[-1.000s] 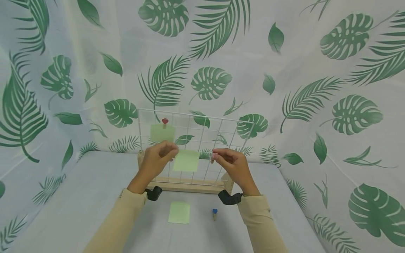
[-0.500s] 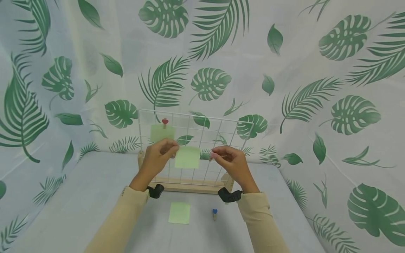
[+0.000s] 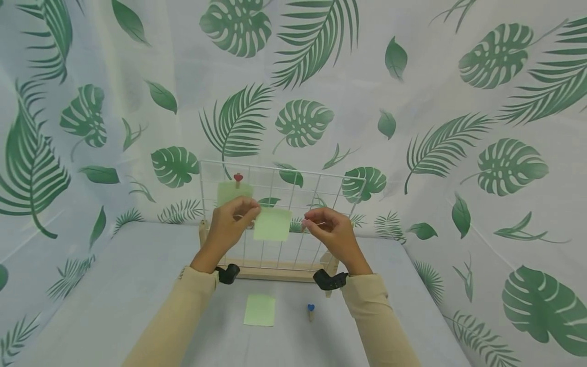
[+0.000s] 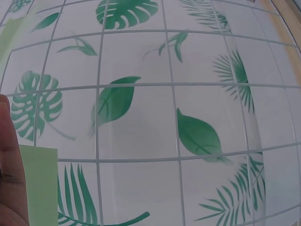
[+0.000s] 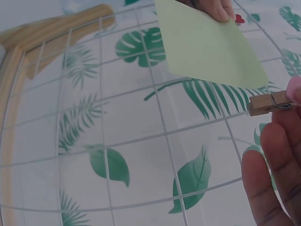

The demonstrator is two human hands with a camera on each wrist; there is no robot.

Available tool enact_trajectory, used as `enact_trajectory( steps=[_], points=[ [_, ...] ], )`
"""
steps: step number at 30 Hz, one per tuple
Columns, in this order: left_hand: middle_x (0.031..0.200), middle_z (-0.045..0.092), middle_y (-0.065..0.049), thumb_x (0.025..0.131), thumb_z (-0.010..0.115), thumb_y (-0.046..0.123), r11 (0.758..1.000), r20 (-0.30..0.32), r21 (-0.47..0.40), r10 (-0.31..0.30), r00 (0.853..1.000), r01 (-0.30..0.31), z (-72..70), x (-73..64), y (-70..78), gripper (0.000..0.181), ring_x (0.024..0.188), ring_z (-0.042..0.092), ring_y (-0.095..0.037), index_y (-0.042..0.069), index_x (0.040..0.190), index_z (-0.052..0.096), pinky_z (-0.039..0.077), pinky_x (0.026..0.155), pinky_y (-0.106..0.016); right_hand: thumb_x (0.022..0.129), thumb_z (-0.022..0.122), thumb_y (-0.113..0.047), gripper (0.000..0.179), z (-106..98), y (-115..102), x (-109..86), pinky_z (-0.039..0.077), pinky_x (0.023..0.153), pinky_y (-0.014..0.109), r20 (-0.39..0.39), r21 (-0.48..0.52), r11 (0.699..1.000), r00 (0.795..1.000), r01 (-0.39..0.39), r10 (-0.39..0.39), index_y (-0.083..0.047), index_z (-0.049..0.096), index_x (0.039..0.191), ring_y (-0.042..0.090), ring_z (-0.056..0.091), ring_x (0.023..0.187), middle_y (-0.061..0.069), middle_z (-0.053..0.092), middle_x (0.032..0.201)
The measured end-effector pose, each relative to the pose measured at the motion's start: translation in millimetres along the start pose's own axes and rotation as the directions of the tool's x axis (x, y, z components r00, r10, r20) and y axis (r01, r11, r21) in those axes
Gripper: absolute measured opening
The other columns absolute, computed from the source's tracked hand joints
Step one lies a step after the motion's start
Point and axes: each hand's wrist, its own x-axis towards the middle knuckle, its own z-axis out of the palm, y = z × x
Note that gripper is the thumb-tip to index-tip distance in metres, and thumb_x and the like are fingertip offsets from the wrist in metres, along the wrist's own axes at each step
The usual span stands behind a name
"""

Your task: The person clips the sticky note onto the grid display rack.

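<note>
Between thumb and fingers my left hand [image 3: 228, 224] pinches a green sticky note [image 3: 272, 225] by its upper left corner, in front of the white wire grid [image 3: 316, 178]. To the right of the note, my right hand [image 3: 334, 232] pinches a small wooden clothespin [image 5: 269, 103] with a pink piece on it. In the right wrist view the clothespin's tip points toward the note's lower corner, apart from it. Another green note [image 3: 229, 192] hangs at the grid's upper left, under a clothespin with a red heart [image 3: 238, 178].
The grid stands in a wooden base [image 3: 270, 273]. On the white tabletop [image 3: 151, 285] in front lie a green sticky note [image 3: 260, 310] and a clothespin with a blue heart [image 3: 311, 308]. A leaf-patterned curtain [image 3: 357, 117] surrounds the table.
My left hand has raised the sticky note slightly and shifted it a little right. My right hand has come slightly up and left with the clothespin, so the two are closer.
</note>
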Motion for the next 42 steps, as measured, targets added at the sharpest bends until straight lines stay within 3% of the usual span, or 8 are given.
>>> enact_trajectory(
  steps=[20, 26, 34, 42],
  points=[
    [0.104, 0.08, -0.013, 0.104, 0.075, 0.011, 0.998, -0.084, -0.042, 0.037, 0.996, -0.041, 8.0, 9.7, 3.0, 0.013, 0.092, 0.076, -0.029, 0.001, 0.111, 0.076, 0.06, 0.072, -0.02, 0.099, 0.073, 0.002, 0.008, 1.9, -3.2, 19.4, 0.059, 0.082, 0.022, 0.015, 0.005, 1.0, 1.0, -0.003, 0.003, 0.006, 0.074, 0.106, 0.009, 0.069, 0.093, 0.02, 0.074, 0.103],
    [0.101, 0.08, -0.012, 0.103, 0.076, 0.012, 0.997, -0.11, -0.033, 0.069, 0.991, -0.074, 11.5, 15.2, 3.6, 0.013, 0.088, 0.075, -0.027, 0.001, 0.111, 0.077, 0.06, 0.07, -0.02, 0.099, 0.074, -0.001, 0.007, -0.9, -3.5, 23.6, 0.058, 0.082, 0.023, 0.007, -0.044, 0.999, 1.0, -0.003, 0.003, 0.004, 0.074, 0.105, 0.012, 0.069, 0.093, 0.018, 0.075, 0.103],
    [0.105, 0.081, -0.012, 0.104, 0.075, 0.013, 0.998, -0.116, -0.034, 0.041, 0.992, -0.045, 12.8, 18.7, 6.8, 0.014, 0.086, 0.077, -0.027, 0.002, 0.112, 0.078, 0.063, 0.076, -0.025, 0.099, 0.074, -0.002, 0.007, -0.2, -5.6, 31.3, 0.057, 0.075, 0.022, 0.009, -0.062, 0.998, 1.0, 0.005, -0.005, 0.004, 0.075, 0.104, 0.012, 0.069, 0.09, 0.017, 0.076, 0.1],
    [0.105, 0.081, -0.014, 0.103, 0.076, 0.011, 0.993, -0.143, -0.114, -0.02, 0.989, 0.004, 15.8, 21.8, 6.2, 0.013, 0.092, 0.079, -0.03, 0.001, 0.11, 0.079, 0.064, 0.078, -0.026, 0.1, 0.075, -0.003, 0.006, 1.6, -9.0, 38.3, 0.053, 0.065, 0.022, 0.005, -0.09, 0.996, 1.0, -0.004, 0.004, 0.001, 0.076, 0.105, 0.013, 0.065, 0.087, 0.016, 0.075, 0.102]
  ],
)
